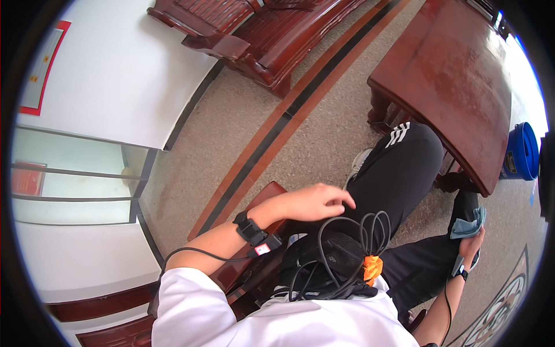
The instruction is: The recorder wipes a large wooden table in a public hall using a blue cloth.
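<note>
My right hand (472, 243) is low at the right beside my lower leg, its fingers closed on a light blue cloth (468, 225). Over my lap my left hand (318, 203) hovers with bent fingers and nothing seen in it, just above my black trousers (394, 173). Below it a bundle of black cable (375, 234) lies at my waist, tied with an orange wrap (372, 270). Each wrist wears a black strap with a small device and a cable.
A dark red wooden table (451, 86) stands before my knees, with a blue bucket (522, 152) beyond its right edge. A carved wooden bench (260, 47) is at the top by the white wall. Part of a wooden seat (269, 195) shows beneath my left arm.
</note>
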{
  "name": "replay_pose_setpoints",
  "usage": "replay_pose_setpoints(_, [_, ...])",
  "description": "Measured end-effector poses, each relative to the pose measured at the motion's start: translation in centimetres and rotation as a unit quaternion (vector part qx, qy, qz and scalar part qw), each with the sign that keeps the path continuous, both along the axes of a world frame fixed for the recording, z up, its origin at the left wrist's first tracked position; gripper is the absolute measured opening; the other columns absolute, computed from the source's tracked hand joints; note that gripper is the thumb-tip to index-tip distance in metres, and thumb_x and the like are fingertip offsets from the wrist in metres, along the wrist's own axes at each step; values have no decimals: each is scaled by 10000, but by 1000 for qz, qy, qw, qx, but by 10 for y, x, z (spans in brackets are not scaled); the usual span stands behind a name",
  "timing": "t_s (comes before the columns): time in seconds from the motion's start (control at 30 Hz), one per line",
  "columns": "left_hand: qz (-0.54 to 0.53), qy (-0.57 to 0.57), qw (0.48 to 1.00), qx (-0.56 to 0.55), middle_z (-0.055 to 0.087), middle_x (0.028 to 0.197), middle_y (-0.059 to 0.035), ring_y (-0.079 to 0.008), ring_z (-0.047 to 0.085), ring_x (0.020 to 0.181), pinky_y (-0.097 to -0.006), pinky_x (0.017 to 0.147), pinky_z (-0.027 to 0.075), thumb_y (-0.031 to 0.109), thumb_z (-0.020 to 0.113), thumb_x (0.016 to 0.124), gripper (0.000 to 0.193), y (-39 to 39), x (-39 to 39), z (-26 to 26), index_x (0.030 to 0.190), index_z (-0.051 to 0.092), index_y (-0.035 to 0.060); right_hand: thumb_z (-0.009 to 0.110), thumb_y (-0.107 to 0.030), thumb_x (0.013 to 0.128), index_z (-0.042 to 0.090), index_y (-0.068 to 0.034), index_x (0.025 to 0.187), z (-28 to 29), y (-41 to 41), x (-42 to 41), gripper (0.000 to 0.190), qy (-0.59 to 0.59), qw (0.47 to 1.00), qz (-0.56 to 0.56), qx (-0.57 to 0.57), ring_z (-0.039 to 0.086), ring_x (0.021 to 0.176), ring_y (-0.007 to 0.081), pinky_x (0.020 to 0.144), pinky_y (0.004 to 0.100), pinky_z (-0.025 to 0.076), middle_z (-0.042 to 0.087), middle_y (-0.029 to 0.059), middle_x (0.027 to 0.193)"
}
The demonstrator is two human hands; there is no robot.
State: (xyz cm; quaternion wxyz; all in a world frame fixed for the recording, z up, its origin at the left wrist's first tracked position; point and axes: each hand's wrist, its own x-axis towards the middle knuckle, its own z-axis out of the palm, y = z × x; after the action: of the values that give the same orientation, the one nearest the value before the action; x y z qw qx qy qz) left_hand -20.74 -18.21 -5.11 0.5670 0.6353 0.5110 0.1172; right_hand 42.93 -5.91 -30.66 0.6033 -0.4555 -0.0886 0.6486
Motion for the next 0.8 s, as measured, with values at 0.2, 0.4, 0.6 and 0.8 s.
replay_pose_setpoints(0.2, [54,12,986,154,705,1065,-126,-261,692,951,-390,863,536,137,579,963,248,57,14,1,1163,693,43,497,-284,1063,557,-6,1374,11,-2,-18,421,-2,1000,-10,-12,561,1306,219,1183,388,351,623,94,1394])
replay_pose_setpoints(0.4, [-61,-62,970,229,714,944,-143,-321,699,936,-425,827,544,174,560,924,207,118,94,10,984,713,47,515,-261,1061,556,12,1365,21,-3,-24,411,-4,1000,2,-10,560,1296,207,1180,370,343,621,91,1388])
replay_pose_setpoints(0.6, [-580,-82,808,-68,763,961,-162,-267,715,900,-407,813,533,314,701,845,348,87,194,-18,1031,774,28,534,-259,1050,550,11,1376,21,-6,-17,424,-10,999,-32,-14,561,1304,212,1175,370,352,617,98,1397])
replay_pose_setpoints(0.8, [-561,-52,815,-138,754,872,-98,-240,723,806,-414,771,561,361,742,856,337,43,161,-43,983,779,50,576,-275,1023,552,-10,1343,31,-10,-55,416,-40,999,-12,6,544,1302,205,1191,367,318,606,77,1382])
